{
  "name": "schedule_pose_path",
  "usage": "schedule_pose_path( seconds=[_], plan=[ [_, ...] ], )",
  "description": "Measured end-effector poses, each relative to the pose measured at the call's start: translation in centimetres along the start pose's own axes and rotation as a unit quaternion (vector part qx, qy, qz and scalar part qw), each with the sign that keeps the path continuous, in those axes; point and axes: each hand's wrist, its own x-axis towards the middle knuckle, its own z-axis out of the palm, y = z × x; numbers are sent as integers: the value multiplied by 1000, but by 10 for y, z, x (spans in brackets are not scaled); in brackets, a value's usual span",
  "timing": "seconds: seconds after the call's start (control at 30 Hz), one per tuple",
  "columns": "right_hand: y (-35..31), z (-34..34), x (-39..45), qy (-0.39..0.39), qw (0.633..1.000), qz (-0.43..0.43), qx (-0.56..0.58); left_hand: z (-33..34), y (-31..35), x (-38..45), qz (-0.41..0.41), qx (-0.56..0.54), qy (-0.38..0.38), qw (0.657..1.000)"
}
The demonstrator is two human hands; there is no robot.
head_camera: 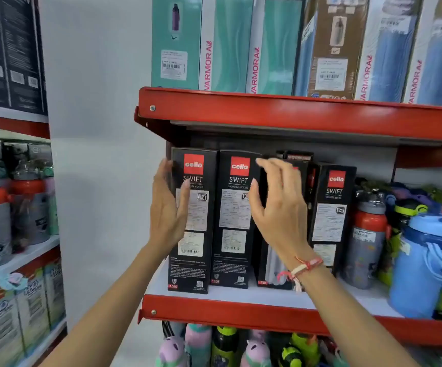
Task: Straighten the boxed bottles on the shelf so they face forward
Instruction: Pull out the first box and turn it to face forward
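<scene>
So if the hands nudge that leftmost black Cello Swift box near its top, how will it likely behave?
The leftmost box is tall on a narrow base, so a push near its top probably tips it rather than slides it. Its flat cardboard faces look stiff. The left hand, at its outer edge, and the neighbouring box beside it should limit sideways tipping.

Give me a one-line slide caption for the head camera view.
Both open hands, left and right, reach toward black boxes on a red shelf.
</scene>
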Motion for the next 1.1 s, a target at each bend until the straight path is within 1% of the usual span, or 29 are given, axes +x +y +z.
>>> schedule_pose_path(
  seconds=[0.03,0.1,0.17,0.27,0.33,0.43,0.57,0.67,0.8,0.9,1.0,1.1],
  plan=[
    [-2,6,-7,-26,999,14,22,-2,-4,-3,-42,-25,6,999],
    [-6,20,-24,-84,994,50,49,-3,-14,-9,-128,-39,-7,991],
    [-10,38,-46,-165,977,102,88,-2,-28,-21,-211,-51,-35,975],
    [-23,62,-71,-249,950,150,111,-4,-43,-30,-296,-104,-104,944],
    [-37,75,-84,-289,932,186,113,-4,-47,-33,-348,-134,-149,916],
    [-60,87,-91,-288,921,236,114,-4,-48,-37,-397,-174,-163,886],
    [-72,81,-86,-275,920,252,122,-11,-45,-34,-416,-200,-167,871],
    [-75,65,-76,-279,919,241,141,-22,-32,-28,-394,-200,-188,877],
    [-85,38,-60,-276,918,241,151,-36,-4,-21,-366,-220,-187,885],
    [-89,18,-55,-273,920,239,146,-51,13,-22,-345,-203,-225,889],
    [-90,-2,-57,-273,918,241,157,-66,18,-32,-327,-189,-276,884],
    [-89,-17,-56,-288,912,239,167,-76,23,-45,-322,-205,-276,882]
  ],
)
